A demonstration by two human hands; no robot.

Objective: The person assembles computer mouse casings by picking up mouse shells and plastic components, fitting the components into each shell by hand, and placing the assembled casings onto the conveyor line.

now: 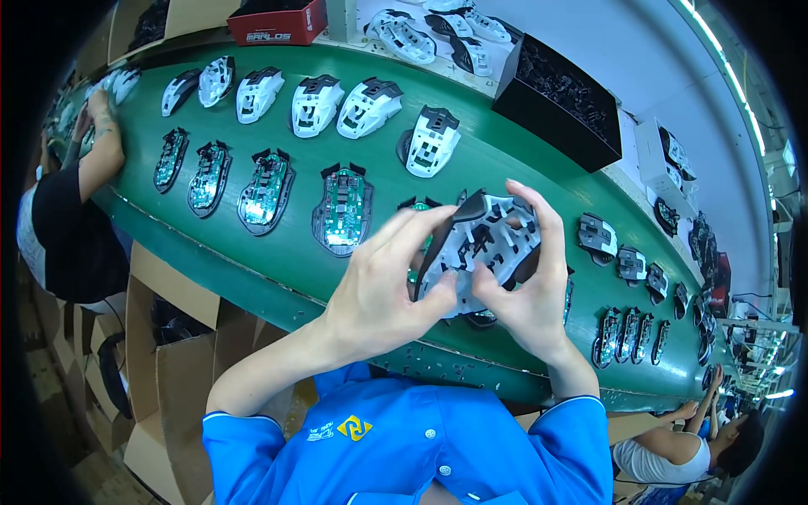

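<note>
Over the green bench I hold a computer mouse top shell (497, 240), its hollow white inside facing me and its rim black. My left hand (370, 282) grips the shell's left side, thumb on the inner face. Opposite it, my right hand (537, 299) wraps the right edge with the fingers at the top and the thumb inside. Mouse bases with green circuit boards are partly hidden beneath my hands. Just left of them lies a mouse base with a board (343, 210). A white and black mouse shell (432, 143) rests on the bench behind.
Several mouse shells (316, 107) and bases with boards (266, 194) line the green bench (252, 252) to the left; more stand at right. A black box of small dark parts (560, 101) and a red box (278, 23) sit behind. Co-workers (80, 185) are at both sides. Cardboard boxes (181, 362) stand below.
</note>
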